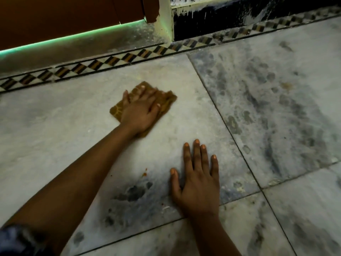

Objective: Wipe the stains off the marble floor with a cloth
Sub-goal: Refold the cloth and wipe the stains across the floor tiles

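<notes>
The right hand [196, 183] lies flat on the marble floor [55, 126], fingers straight and spread, holding nothing. Just left of it sit small orange stains [144, 173] and dark smudges [134, 193]. Farther out, the left hand [142, 109] presses the brown cloth [166, 100] flat with straight fingers. A checkered border strip [114, 60] runs beyond.

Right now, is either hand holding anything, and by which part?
The left hand presses flat on the middle of the brown cloth; no grip. The right hand rests bare on the marble floor.
</notes>
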`<state>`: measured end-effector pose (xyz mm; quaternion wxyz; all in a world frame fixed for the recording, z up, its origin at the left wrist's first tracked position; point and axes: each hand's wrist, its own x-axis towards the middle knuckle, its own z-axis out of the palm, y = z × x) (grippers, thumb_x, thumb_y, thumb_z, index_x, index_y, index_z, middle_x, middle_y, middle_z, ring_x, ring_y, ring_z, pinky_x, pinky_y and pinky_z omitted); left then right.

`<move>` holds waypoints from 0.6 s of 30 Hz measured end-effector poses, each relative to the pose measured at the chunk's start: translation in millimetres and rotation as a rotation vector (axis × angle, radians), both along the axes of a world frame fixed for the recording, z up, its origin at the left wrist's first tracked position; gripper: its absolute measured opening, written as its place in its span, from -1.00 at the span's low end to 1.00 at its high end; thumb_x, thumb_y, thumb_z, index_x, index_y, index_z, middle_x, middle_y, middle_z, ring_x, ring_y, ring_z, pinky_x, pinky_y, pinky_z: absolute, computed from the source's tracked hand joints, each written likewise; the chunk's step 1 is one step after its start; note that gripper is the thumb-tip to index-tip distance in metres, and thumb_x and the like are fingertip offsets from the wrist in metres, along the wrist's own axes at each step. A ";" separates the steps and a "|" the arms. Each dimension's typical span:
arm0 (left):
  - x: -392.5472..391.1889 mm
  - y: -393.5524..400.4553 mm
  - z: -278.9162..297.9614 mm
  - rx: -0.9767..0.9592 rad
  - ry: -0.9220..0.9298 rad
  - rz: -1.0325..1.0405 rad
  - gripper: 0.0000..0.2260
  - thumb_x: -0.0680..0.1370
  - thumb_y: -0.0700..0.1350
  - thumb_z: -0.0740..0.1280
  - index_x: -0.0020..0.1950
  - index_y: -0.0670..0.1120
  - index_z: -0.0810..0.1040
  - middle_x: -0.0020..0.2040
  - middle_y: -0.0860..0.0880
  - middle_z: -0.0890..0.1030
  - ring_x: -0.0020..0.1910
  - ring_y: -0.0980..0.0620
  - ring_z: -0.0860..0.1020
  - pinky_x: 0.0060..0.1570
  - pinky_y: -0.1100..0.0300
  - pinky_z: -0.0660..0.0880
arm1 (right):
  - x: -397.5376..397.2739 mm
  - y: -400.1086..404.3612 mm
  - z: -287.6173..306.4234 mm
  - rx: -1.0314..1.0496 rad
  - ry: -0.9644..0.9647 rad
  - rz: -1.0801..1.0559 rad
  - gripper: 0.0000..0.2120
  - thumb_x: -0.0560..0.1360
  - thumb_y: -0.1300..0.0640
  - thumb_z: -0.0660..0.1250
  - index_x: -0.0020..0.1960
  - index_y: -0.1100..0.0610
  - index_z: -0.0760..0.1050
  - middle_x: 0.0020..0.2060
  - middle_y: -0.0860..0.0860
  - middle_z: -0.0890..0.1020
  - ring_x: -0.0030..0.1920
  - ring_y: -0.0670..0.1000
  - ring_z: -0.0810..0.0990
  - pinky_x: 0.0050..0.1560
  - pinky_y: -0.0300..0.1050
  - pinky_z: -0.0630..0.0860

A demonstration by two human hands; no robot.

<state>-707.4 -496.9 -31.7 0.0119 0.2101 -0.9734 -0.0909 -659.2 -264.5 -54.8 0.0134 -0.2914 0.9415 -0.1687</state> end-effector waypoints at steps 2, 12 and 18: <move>-27.2 -16.9 5.7 0.032 -0.053 0.136 -0.55 0.64 0.12 -0.05 0.52 0.07 0.13 0.55 0.06 0.09 0.53 -0.01 -0.05 0.42 -0.20 -0.22 | 0.1 0.2 0.2 -0.008 0.009 -0.003 -0.35 0.49 -0.17 0.07 0.49 0.12 0.20 0.48 0.13 0.22 0.48 0.08 0.16 0.43 0.11 0.01; 66.3 70.6 6.8 -0.008 -0.046 -0.190 -0.48 0.52 0.19 -0.13 0.48 0.19 0.18 0.52 0.14 0.16 0.52 0.04 0.00 0.41 -0.06 -0.25 | -0.3 -0.3 -1.0 -0.019 0.021 0.008 -0.35 0.49 -0.17 0.03 0.46 0.17 0.27 0.45 0.17 0.28 0.46 0.13 0.23 0.43 0.10 -0.01; 57.9 3.3 10.4 0.016 -0.159 0.099 -0.56 0.63 0.17 -0.02 0.50 0.12 0.18 0.54 0.11 0.08 0.53 -0.03 -0.09 0.41 -0.19 -0.20 | 0.6 1.1 -1.3 -0.029 0.037 0.029 -0.34 0.51 -0.18 -0.03 0.49 0.18 0.20 0.48 0.16 0.22 0.49 0.13 0.16 0.44 0.08 -0.11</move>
